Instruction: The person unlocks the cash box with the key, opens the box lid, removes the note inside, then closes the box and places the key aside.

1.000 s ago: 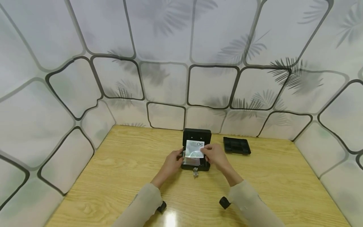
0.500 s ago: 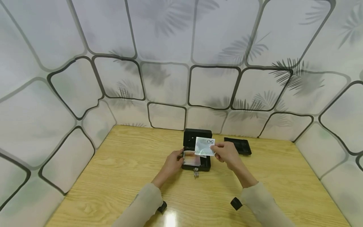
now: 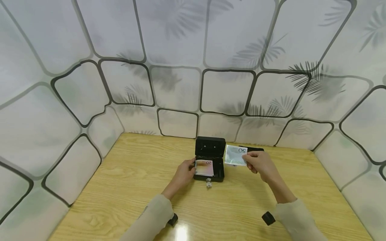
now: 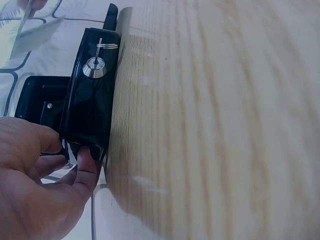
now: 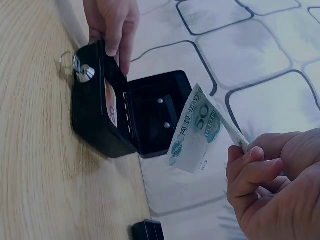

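Observation:
A black cash box (image 3: 219, 179) stands on the table with its lid (image 3: 210, 147) raised. My left hand (image 3: 183, 171) grips the box's left side wall, thumb outside in the left wrist view. A pinkish banknote (image 3: 204, 168) marked 20 lies inside the box, in its left part. Between thumb and fingers my right hand (image 3: 261, 164) pinches greenish-white paper money (image 5: 197, 135) marked 50, a folded-looking banknote held in the air right of the box. A key on a ring (image 4: 106, 46) sits in the lock (image 4: 94, 68) on the front wall.
A black tray (image 3: 256, 149) lies at the back right of the wooden table (image 3: 144, 160), partly hidden behind my right hand. Patterned fabric walls (image 3: 178, 87) rise behind the table and on both sides.
My right hand has carried the 50 banknote from above the box out to the right, uncovering the 20 banknote inside. My left hand stays on the box's side.

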Tool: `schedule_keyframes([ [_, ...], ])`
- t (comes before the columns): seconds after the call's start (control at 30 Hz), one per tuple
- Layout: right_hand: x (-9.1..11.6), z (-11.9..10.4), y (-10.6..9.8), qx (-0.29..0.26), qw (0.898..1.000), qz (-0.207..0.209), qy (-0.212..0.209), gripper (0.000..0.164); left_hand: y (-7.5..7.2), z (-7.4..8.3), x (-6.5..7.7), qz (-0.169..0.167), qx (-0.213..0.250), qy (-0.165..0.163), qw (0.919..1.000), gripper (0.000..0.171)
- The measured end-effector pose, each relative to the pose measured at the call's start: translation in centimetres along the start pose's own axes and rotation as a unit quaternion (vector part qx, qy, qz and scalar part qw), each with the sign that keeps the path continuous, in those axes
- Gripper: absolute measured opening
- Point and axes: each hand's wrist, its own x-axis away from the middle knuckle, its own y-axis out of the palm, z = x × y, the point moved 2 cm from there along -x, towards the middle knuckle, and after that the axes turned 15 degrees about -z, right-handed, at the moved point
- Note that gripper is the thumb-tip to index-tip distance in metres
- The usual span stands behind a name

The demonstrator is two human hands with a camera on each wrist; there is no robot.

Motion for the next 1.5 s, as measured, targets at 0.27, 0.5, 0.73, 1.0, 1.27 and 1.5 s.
schedule_keyframes([
  [0.27,1.8,0.9,-2.5,0.008,1.000,0.005,0.016,0.023,-0.1,0.1,0.0,0.007,-0.001,-0.001,1.0000,0.046],
  [0.5,3.5,1.4,-4.4,0.039,0.999,0.007,0.033,0.024,0.0,0.2,0.2,0.007,-0.001,0.000,1.0000,0.047],
  [0.73,4.8,2.1,-5.5,0.054,0.997,-0.001,0.062,0.023,0.0,0.1,0.1,0.001,-0.002,-0.003,1.0000,0.047],
  [1.0,5.0,3.5,-5.5,0.045,0.996,-0.014,0.082,0.021,-0.1,0.1,0.1,-0.004,0.001,-0.011,0.9999,0.048],
  [1.27,4.8,4.5,-4.9,0.053,0.994,-0.020,0.088,0.021,-0.1,0.1,0.1,-0.003,0.003,-0.011,0.9999,0.047],
  [1.5,4.2,5.1,-4.3,0.043,0.995,-0.023,0.086,0.023,-0.1,0.0,0.0,-0.003,-0.002,-0.009,1.0000,0.047],
])
